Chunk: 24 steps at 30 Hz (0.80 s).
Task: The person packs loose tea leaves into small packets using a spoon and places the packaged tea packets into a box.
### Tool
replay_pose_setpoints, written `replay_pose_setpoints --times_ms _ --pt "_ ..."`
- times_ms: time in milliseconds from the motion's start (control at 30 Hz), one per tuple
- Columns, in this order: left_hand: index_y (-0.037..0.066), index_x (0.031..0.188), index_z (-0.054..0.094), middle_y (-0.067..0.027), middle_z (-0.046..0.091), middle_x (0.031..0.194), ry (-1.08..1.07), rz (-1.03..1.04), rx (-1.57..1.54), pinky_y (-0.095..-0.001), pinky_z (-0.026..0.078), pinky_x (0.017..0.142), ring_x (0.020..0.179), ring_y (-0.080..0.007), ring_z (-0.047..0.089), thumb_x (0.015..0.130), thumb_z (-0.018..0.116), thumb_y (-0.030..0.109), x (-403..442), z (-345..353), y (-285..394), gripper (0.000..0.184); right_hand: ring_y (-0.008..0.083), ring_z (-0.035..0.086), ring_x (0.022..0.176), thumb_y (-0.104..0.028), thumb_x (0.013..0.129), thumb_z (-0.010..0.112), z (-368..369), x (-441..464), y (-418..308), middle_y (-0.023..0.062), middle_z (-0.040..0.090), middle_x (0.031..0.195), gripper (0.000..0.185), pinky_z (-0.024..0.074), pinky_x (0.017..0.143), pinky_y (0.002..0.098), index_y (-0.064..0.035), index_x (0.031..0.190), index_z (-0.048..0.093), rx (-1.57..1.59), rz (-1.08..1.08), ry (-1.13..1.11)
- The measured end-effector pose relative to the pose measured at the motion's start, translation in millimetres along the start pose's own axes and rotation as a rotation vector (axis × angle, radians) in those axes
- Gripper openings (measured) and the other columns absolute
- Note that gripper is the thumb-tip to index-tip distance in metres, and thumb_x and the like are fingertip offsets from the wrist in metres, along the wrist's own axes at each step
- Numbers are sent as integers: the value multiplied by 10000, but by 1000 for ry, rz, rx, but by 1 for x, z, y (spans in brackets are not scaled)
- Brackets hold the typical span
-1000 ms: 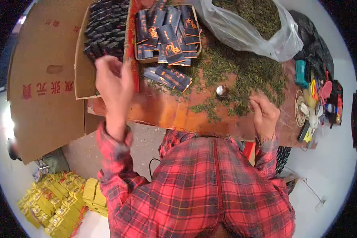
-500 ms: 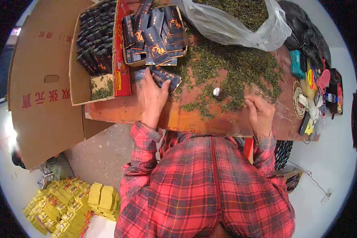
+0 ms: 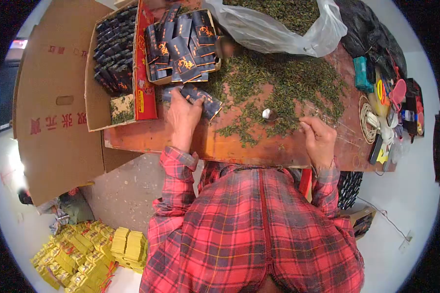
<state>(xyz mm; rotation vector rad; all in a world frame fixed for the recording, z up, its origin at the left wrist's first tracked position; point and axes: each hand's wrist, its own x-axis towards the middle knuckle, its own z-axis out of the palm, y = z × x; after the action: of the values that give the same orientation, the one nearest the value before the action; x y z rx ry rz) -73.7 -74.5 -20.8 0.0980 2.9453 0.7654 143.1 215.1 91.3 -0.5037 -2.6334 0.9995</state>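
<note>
On the table (image 3: 151, 136), your left hand (image 3: 184, 117) touches flat dark packets (image 3: 208, 104) that look light, pliable and slick, best gripped by their edges near one end, though I cannot tell whether that hand pinches one, while your right hand (image 3: 320, 140) pinches a spoon (image 3: 268, 115) by its thin handle

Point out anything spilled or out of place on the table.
Loose green leaves lie scattered across the reddish wooden table, outside the translucent plastic bag holding more; they look spilled, though perhaps spread deliberately.
</note>
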Motion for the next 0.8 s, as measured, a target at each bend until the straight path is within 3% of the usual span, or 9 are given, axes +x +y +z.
replay_pose_setpoints --times_ms 100,200,300,433,533,633,667,767,800 --pt "29 1243 534 -239 734 1033 73 71 -89 -496 554 843 974 -426 719 800 879 272 -8 2 3 612 270 726 726 -11 909 693 -1 0 2 146 723 841 95 554 658 349 -10 990 741 25 4 6" --pt "14 1183 530 -200 686 984 31 64 -231 -472 539 820 920 -393 688 789 858 145 -12 5 8 529 186 714 702 14 925 676 0 0 4 122 720 816 86 542 640 306 13 985 737 12 -51 33" --pt "14 1142 531 -140 643 922 -62 12 -333 -409 533 764 829 -299 656 791 837 82 -18 4 16 470 273 727 732 -20 909 691 1 1 1 141 731 859 83 556 663 355 -21 977 739 -1 -25 14" --pt "25 1214 559 -77 646 839 -104 72 -507 -335 546 663 731 -181 645 836 831 63 -23 19 15 467 292 731 755 -26 905 695 7 0 -3 144 739 884 73 560 670 371 -31 963 738 -10 -28 -10" --pt "24 1266 584 -18 560 826 -236 14 -756 -270 495 671 706 -110 560 817 759 -5 -27 34 17 483 311 729 762 -29 903 700 15 0 -5 148 739 887 70 562 671 382 -33 961 738 14 -74 7" --pt "29 1387 562 -34 619 901 -515 -16 -867 -262 497 688 744 -107 579 820 668 -46 -33 18 34 582 324 725 765 -31 903 703 23 1 -7 149 738 885 65 564 671 388 -30 958 737 41 -89 4" --pt "26 1388 577 -51 679 996 -541 -28 -966 -271 521 747 808 -130 625 806 606 -48 -37 14 43 587 328 725 767 -30 904 703 24 2 -10 149 738 885 62 564 670 389 -27 957 737 52 -86 -1" --pt "38 1333 619 -64 711 1053 -585 250 -737 -299 541 809 861 -168 663 790 626 -9 -39 15 44 545 322 722 752 -27 906 704 27 3 -14 149 737 876 59 563 657 384 -22 956 736 64 -105 8" --pt "54 1282 650 -81 715 1008 -616 205 -815 -328 546 859 893 -199 682 772 625 23 -45 16 49 512 317 721 743 -25 907 705 27 3 -14 148 736 871 59 563 651 381 -21 956 736 61 -115 18"
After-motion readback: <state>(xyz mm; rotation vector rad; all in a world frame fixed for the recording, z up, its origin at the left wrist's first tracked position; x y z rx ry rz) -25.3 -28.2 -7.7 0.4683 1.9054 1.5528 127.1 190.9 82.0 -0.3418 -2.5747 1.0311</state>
